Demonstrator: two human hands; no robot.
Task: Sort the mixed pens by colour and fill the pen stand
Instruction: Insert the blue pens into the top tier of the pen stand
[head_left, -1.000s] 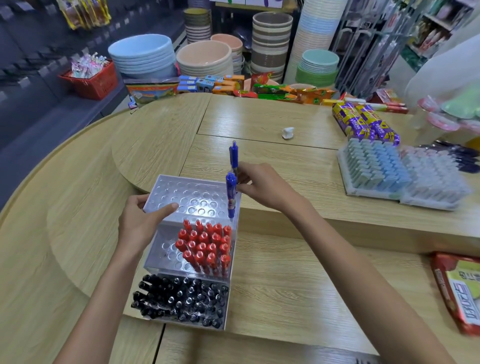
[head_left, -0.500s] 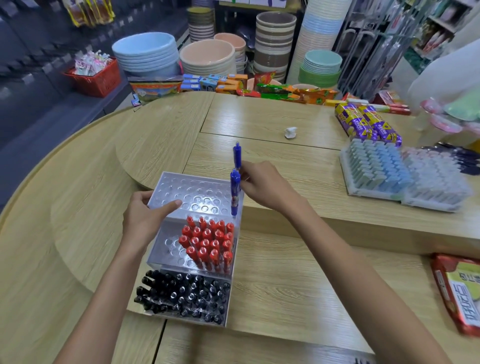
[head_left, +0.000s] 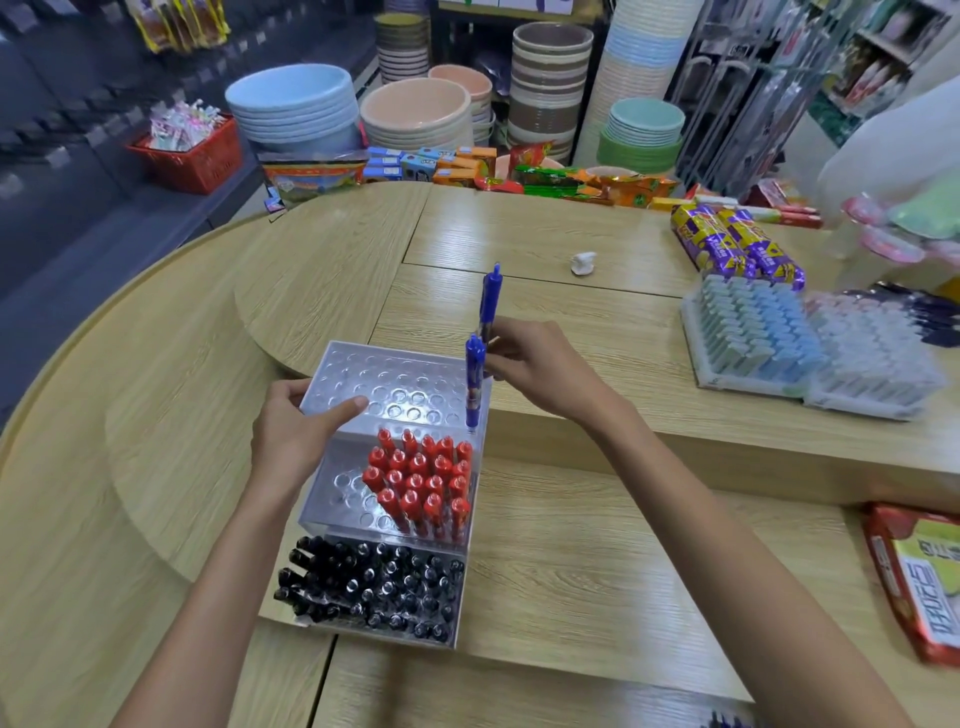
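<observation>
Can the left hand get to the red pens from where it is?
Probably yes. The left hand holds the top tier of the pen stand, close to the red pens, with only empty holes between them. It would need to let go first.

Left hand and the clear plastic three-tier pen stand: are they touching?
Touching. The head view shows the left hand gripping the clear plastic pen stand at its top tier's left edge, with the thumb lying on the holed surface.
</observation>
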